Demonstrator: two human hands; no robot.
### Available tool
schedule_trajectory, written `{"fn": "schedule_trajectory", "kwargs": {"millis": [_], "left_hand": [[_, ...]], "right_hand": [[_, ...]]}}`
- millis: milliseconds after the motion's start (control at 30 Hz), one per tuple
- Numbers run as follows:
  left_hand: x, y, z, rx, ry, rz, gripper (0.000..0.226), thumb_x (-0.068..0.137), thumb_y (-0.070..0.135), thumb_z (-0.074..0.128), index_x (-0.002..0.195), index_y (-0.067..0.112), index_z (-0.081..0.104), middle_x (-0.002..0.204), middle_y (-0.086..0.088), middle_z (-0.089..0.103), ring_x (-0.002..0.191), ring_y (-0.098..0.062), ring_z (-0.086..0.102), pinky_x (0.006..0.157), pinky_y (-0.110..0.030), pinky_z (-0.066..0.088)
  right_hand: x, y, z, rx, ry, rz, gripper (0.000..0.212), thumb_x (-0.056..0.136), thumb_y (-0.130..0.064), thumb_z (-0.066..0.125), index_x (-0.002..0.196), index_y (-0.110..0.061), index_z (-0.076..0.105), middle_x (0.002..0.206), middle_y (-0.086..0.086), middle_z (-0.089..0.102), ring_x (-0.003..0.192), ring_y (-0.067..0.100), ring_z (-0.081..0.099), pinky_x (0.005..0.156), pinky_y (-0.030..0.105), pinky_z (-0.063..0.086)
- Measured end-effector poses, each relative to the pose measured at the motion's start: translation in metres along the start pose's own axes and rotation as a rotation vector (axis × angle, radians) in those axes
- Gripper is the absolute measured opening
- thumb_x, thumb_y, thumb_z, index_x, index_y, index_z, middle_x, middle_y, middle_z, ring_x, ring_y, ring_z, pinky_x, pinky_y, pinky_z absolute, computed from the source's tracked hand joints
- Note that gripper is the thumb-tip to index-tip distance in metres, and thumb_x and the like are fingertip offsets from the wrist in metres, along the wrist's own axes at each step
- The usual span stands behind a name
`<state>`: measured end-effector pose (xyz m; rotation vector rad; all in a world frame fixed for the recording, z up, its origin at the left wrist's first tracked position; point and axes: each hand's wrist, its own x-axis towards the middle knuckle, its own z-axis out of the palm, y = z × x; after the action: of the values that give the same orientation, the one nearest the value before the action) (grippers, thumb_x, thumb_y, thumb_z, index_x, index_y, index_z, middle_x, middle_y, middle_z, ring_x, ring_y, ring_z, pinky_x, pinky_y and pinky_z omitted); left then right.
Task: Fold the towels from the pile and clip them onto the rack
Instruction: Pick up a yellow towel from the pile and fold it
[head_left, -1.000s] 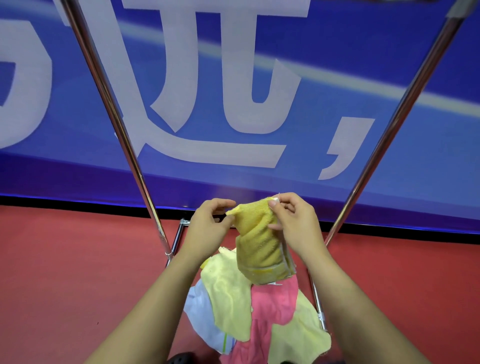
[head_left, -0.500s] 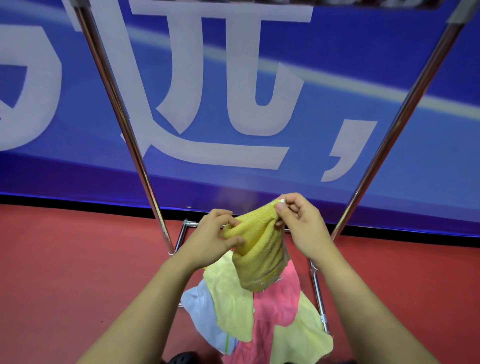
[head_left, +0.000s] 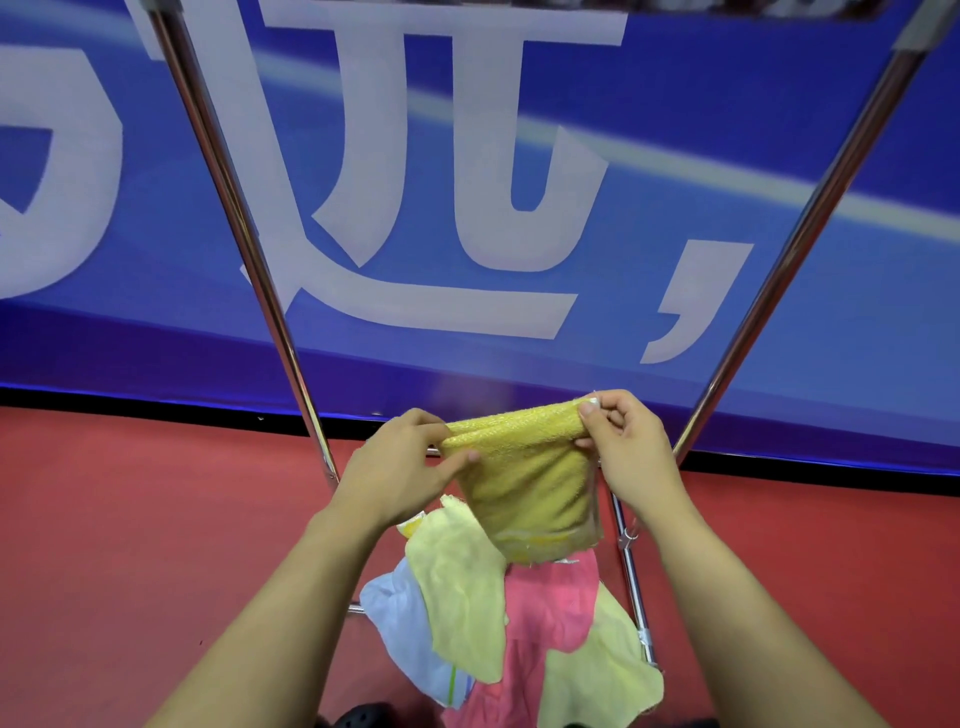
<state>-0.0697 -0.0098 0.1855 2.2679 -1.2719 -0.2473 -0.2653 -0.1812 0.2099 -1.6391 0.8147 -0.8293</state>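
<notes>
Head view: both hands (head_left: 410, 467) (head_left: 628, 457) pinch folded yellow towel (head_left: 530, 483).

Bare forearms, no sleeves; left hand (head_left: 402, 465) and right hand (head_left: 626, 449) seemingly ringless.

1. The only writing is on the blue banner (head_left: 779, 171) at the back — huge white characters, cropped by the frame.
2. The middle one (head_left: 415, 208) looks like part of a Chinese character, but its top is cut off, so I can't read it for sure.
3. To its right there's a big white comma (head_left: 696, 299).
4. Far left — just a curved fragment of another character (head_left: 62, 197), not readable.
</notes>
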Motion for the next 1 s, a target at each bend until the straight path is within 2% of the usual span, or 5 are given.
{"fn": "schedule_trajectory", "kwargs": {"millis": [233,367,533,867,1000], "left_hand": [[0.0,0.012,0.0,-0.397,0.158,0.016,0.019,0.087,0.046,0.076,0.076,0.031,0.074,0.094,0.015,0.072,0.086,-0.005,0.067,0.083,-0.034,0.053],[-0.001,0.015,-0.003,-0.61,0.228,-0.013,0.02,0.085,0.032,0.082,0.077,0.014,0.076,0.073,-0.003,0.072,0.069,-0.01,0.061,0.074,-0.037,0.049],[0.002,0.011,-0.003,-0.813,0.109,-0.091,0.034,0.081,0.024,0.086,0.111,0.025,0.07,0.066,-0.011,0.068,0.064,-0.018,0.059,0.066,-0.035,0.049],[0.001,0.01,0.003,-0.532,0.011,0.008,0.008,0.09,0.018,0.077,0.09,0.026,0.076,0.08,-0.005,0.076,0.08,-0.03,0.072,0.083,-0.049,0.058],[-0.004,0.019,-0.002,-0.323,-0.06,0.172,0.036,0.094,0.023,0.07,0.124,0.042,0.059,0.076,0.004,0.066,0.076,-0.011,0.064,0.081,-0.038,0.054]], "right_hand": [[0.003,0.003,-0.001,0.028,0.048,0.037,0.015,0.102,-0.012,0.057,0.108,0.001,0.062,0.1,0.019,0.071,0.085,0.021,0.068,0.065,0.011,0.053],[0.006,0.008,0.002,0.035,0.023,0.052,0.01,0.102,-0.016,0.058,0.103,-0.007,0.063,0.099,0.016,0.074,0.073,0.006,0.071,0.082,0.031,0.061],[0.008,0.012,0.001,0.076,0.045,0.091,0.01,0.102,-0.02,0.059,0.103,-0.011,0.064,0.097,0.009,0.075,0.075,0.007,0.074,0.09,0.043,0.06],[0.01,0.017,-0.002,0.077,0.103,0.133,0.008,0.102,-0.015,0.059,0.095,-0.015,0.065,0.098,0.012,0.074,0.086,0.017,0.072,0.083,0.028,0.059],[0.01,0.023,-0.004,0.055,0.107,0.145,0.008,0.102,-0.017,0.059,0.099,-0.014,0.065,0.096,0.009,0.075,0.079,0.009,0.072,0.086,0.032,0.059]]}}
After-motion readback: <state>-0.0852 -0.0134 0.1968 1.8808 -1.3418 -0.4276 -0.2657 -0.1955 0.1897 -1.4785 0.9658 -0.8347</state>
